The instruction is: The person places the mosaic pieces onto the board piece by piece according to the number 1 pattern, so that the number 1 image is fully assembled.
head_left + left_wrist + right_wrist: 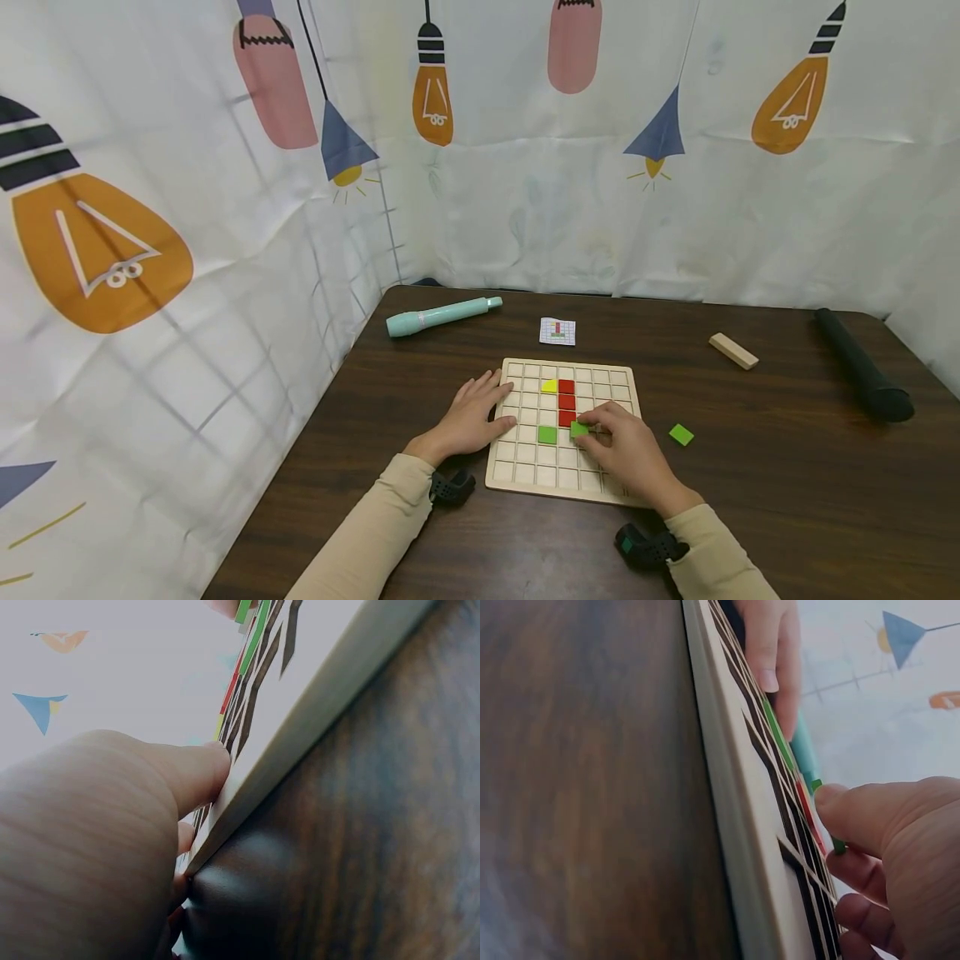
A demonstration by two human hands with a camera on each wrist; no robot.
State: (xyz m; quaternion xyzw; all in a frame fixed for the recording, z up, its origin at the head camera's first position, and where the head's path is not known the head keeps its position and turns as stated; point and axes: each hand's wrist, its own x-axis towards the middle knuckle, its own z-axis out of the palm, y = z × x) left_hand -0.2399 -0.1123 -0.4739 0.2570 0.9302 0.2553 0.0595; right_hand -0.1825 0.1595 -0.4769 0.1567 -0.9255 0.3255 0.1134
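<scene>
A wooden grid board (525,477) lies on the dark table. My left hand (467,418) rests along its left edge, fingers spread and thumb on the rim. Between thumb and fingertips of my right hand (630,446) is a green square tile (578,429), held close over the board just below a column of red tiles (566,402). In the right wrist view, the pinched green tile (838,845) shows edge-on, partly covered by the fingers. Another green tile (547,435) sits in the grid further left. A yellow piece (550,386) with a slanted side adjoins the top red tile.
A loose green tile (681,434) lies right of the board, with a wooden block (733,351) behind it. Beyond the board is a small pattern card (557,332). A mint-coloured tube (444,317) lies back left, a black cylinder (862,367) far right. Printed curtains (525,217) surround the table.
</scene>
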